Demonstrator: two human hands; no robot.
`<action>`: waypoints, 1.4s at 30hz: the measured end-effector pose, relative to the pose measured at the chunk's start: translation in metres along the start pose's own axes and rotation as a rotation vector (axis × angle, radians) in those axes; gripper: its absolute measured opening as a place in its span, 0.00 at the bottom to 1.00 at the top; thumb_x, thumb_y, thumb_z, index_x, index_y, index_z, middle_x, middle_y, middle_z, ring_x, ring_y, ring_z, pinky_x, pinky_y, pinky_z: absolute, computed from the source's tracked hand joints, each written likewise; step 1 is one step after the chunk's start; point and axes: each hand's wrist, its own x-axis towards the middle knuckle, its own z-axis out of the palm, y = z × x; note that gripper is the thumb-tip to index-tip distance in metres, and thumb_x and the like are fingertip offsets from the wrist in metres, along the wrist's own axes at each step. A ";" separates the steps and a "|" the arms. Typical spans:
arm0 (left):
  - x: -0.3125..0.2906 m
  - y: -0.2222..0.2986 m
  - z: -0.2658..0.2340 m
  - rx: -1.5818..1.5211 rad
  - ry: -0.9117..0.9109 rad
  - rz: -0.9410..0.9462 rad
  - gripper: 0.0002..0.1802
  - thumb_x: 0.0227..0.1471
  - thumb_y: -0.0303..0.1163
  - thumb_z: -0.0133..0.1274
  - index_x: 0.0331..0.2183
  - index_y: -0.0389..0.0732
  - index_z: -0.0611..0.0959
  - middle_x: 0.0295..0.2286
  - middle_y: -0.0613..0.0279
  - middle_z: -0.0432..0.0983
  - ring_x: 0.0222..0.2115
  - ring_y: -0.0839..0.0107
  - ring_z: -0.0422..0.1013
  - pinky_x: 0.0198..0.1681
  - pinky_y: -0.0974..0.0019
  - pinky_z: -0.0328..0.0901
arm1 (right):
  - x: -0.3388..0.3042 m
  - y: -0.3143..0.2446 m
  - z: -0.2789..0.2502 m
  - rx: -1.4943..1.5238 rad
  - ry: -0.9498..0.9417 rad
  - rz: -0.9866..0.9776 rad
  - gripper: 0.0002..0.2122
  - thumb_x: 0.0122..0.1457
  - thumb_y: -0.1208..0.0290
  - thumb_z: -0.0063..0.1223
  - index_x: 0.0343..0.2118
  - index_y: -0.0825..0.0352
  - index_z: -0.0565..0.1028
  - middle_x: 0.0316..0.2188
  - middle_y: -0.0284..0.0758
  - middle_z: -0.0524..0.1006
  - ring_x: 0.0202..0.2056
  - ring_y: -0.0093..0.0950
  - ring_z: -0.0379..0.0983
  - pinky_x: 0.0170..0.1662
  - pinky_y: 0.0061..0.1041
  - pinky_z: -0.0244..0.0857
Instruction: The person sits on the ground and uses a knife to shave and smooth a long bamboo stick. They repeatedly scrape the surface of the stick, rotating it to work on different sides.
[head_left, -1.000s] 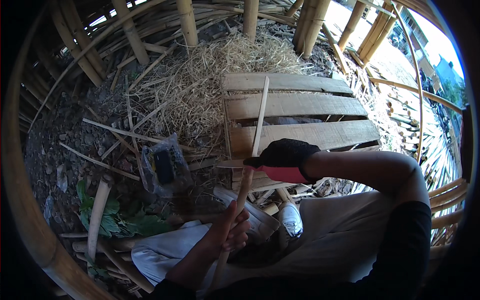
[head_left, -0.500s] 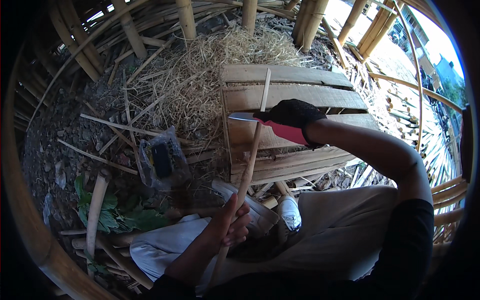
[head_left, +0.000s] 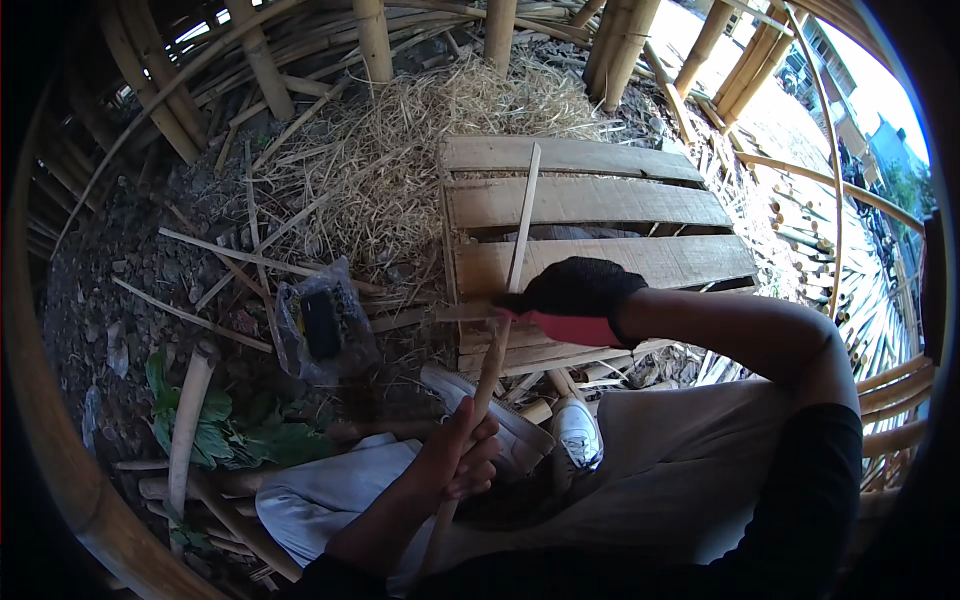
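Observation:
A long, narrow bamboo strip (head_left: 524,218) slants from my lap up over the slatted wooden crate (head_left: 600,203). Bare, my left hand (head_left: 464,455) is wrapped round its lower part. My right hand (head_left: 575,300), in a black and pink glove, is closed on a knife (head_left: 465,312), whose handle is hidden in the fist. The blade points left and lies across the strip about midway along it; motion smears it slightly. Above the blade the strip looks pale and flat; below it, browner and rounder.
Dry shavings (head_left: 430,150) are heaped beyond the crate. A dark, box-like object in a clear plastic bag (head_left: 322,322) lies on the ground at left, near green leaves (head_left: 215,425) and a cut pole (head_left: 190,430). Bamboo posts (head_left: 372,40) stand at the back. My shoes (head_left: 577,432) are below the crate.
My right hand has slid the knife down along the strip, toward my left hand. The left hand keeps its hold in nearly the same place.

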 end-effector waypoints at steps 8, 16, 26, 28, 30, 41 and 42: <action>-0.002 0.002 0.002 0.013 0.010 -0.005 0.30 0.58 0.69 0.39 0.30 0.50 0.64 0.10 0.76 0.52 0.05 0.82 0.50 0.08 0.77 0.48 | -0.007 -0.017 0.026 0.057 0.027 0.101 0.29 0.67 0.40 0.29 0.46 0.55 0.81 0.44 0.44 0.79 0.45 0.49 0.75 0.51 0.42 0.68; -0.001 0.001 -0.005 -0.058 -0.006 -0.051 0.30 0.59 0.69 0.39 0.30 0.50 0.64 0.10 0.76 0.53 0.05 0.82 0.50 0.08 0.76 0.47 | 0.004 -0.017 -0.024 -0.053 0.036 0.099 0.30 0.66 0.39 0.33 0.37 0.61 0.82 0.31 0.44 0.81 0.37 0.41 0.80 0.43 0.39 0.70; 0.003 0.002 -0.005 -0.082 -0.035 -0.035 0.29 0.59 0.68 0.40 0.30 0.49 0.64 0.11 0.75 0.53 0.05 0.82 0.50 0.07 0.77 0.47 | 0.022 0.005 -0.029 0.068 0.002 0.191 0.33 0.63 0.34 0.36 0.42 0.62 0.82 0.30 0.45 0.81 0.34 0.44 0.80 0.43 0.41 0.71; 0.001 0.000 -0.006 -0.079 -0.043 -0.018 0.30 0.59 0.68 0.40 0.30 0.49 0.64 0.11 0.75 0.53 0.05 0.82 0.50 0.07 0.77 0.48 | 0.009 -0.011 -0.002 0.028 -0.091 0.038 0.36 0.61 0.30 0.34 0.46 0.61 0.81 0.41 0.47 0.81 0.46 0.45 0.78 0.52 0.42 0.68; 0.001 0.000 -0.002 -0.048 -0.039 -0.011 0.30 0.59 0.68 0.40 0.30 0.49 0.64 0.11 0.75 0.53 0.05 0.81 0.50 0.07 0.76 0.48 | 0.000 -0.017 0.025 0.066 -0.027 0.048 0.33 0.66 0.37 0.28 0.43 0.61 0.81 0.44 0.46 0.79 0.47 0.49 0.75 0.52 0.43 0.66; 0.003 0.001 -0.003 -0.063 -0.043 -0.031 0.29 0.60 0.68 0.38 0.30 0.50 0.63 0.10 0.75 0.52 0.05 0.81 0.50 0.07 0.76 0.47 | -0.009 -0.006 0.005 0.020 -0.031 -0.118 0.28 0.67 0.41 0.33 0.43 0.59 0.81 0.42 0.45 0.80 0.45 0.45 0.77 0.49 0.40 0.69; 0.006 0.002 -0.002 -0.057 -0.051 -0.026 0.29 0.60 0.68 0.38 0.30 0.50 0.63 0.10 0.75 0.52 0.05 0.81 0.50 0.07 0.76 0.47 | -0.004 0.002 0.005 -0.054 -0.016 -0.154 0.27 0.67 0.42 0.35 0.42 0.59 0.82 0.38 0.46 0.81 0.43 0.43 0.79 0.47 0.39 0.70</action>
